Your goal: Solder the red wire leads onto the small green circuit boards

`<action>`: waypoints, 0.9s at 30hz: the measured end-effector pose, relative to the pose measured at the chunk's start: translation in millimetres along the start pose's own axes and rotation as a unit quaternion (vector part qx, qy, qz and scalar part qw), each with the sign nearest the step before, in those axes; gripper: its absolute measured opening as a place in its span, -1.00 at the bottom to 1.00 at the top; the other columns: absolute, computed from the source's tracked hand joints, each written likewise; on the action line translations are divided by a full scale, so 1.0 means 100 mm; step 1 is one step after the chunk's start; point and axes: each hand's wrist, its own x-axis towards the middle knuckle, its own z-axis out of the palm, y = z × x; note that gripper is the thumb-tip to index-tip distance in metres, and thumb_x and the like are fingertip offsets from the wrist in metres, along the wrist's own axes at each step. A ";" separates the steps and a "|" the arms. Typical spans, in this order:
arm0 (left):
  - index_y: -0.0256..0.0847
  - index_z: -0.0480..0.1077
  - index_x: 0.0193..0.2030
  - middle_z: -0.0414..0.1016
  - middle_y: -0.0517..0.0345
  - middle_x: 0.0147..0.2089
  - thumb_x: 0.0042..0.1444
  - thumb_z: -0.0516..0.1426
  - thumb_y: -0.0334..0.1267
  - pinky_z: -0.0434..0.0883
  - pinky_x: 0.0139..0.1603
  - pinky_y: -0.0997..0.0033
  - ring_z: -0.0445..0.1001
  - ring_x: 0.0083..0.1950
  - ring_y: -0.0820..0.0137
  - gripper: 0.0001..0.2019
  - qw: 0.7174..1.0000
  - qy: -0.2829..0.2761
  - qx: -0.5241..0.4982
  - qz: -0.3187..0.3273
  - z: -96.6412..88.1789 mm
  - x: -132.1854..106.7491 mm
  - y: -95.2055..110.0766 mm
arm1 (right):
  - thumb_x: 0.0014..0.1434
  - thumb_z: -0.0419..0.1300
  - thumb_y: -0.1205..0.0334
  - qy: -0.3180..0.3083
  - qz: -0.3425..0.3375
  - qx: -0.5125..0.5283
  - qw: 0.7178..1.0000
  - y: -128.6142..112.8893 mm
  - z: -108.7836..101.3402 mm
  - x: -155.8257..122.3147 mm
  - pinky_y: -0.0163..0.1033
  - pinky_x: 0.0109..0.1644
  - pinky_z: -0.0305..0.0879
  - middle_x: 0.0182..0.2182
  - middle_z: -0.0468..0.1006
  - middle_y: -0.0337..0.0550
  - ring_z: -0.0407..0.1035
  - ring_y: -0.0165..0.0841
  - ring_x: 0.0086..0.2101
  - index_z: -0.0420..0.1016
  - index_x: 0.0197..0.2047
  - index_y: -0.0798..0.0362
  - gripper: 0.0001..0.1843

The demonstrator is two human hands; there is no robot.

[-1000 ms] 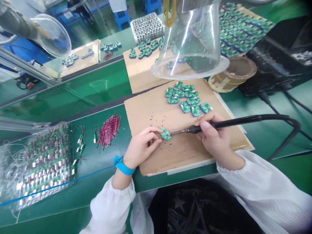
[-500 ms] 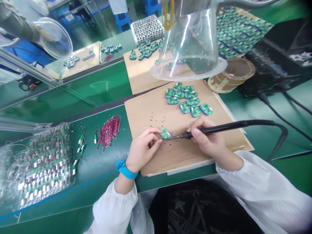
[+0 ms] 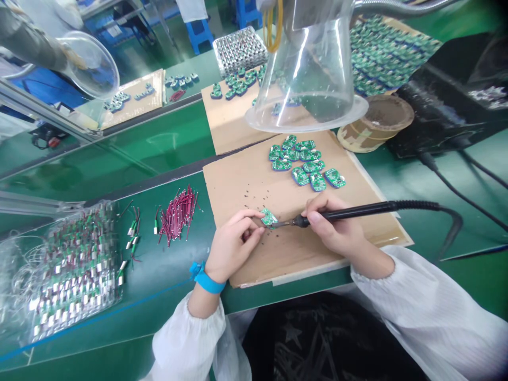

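Observation:
My left hand [image 3: 232, 244] pinches a small green circuit board [image 3: 269, 216] against a brown cardboard sheet [image 3: 246, 182]. A blue strap circles that wrist. My right hand [image 3: 335, 228] is closed round a black soldering iron [image 3: 357, 211], whose metal tip touches the board's right edge. The iron's cable runs off to the right. A cluster of several similar green boards [image 3: 306, 163] lies on the cardboard just beyond my hands.
A clear fume funnel [image 3: 307, 79] hangs above the far cardboard. A bundle of red wires [image 3: 178, 212] lies left of the cardboard, and a bag of wired parts [image 3: 69, 264] farther left. A tape roll [image 3: 377, 121] and a black unit [image 3: 456, 90] stand at right.
My right hand has slid left along the iron, closer to its tip. The left hand has stayed on the board.

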 end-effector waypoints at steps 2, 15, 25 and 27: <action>-0.21 0.41 -0.36 0.53 0.26 0.15 0.32 0.19 -0.35 0.30 -0.36 0.43 0.26 -0.47 0.60 -0.82 1.000 0.007 -0.002 -0.005 0.01 -0.01 0.02 | 0.40 0.17 0.19 -0.001 -0.002 -0.004 1.000 0.00 0.00 0.01 -0.22 -0.37 0.24 -0.44 0.43 -0.25 0.30 -0.39 -0.46 0.40 -0.28 -0.04 -0.83; -0.20 0.37 -0.38 0.53 0.20 0.16 0.33 0.17 -0.35 0.29 -0.32 0.38 0.33 -0.41 0.53 -0.79 0.999 0.040 0.015 -0.029 0.10 -0.05 0.08 | 0.38 0.20 0.11 0.058 0.031 0.041 0.997 0.01 0.00 -0.01 -0.23 -0.48 0.15 -0.50 0.37 -0.29 0.24 -0.42 -0.56 0.41 -0.29 -0.03 -0.80; -0.19 0.40 -0.36 0.52 0.15 0.18 0.34 0.16 -0.33 0.33 -0.32 0.37 0.32 -0.43 0.51 -0.81 0.999 0.043 0.020 -0.019 0.11 -0.06 0.07 | 0.35 0.21 0.01 0.083 0.051 0.030 0.995 0.02 0.00 0.00 -0.23 -0.54 0.11 -0.50 0.36 -0.27 0.23 -0.41 -0.57 0.39 -0.30 -0.05 -0.75; -0.19 0.41 -0.35 0.52 0.16 0.18 0.33 0.17 -0.34 0.34 -0.31 0.37 0.32 -0.42 0.52 -0.81 0.999 0.040 0.023 -0.019 0.10 -0.06 0.07 | 0.36 0.21 0.02 0.082 0.045 0.034 0.995 0.03 0.00 0.00 -0.23 -0.53 0.11 -0.50 0.36 -0.28 0.22 -0.42 -0.57 0.39 -0.30 -0.04 -0.76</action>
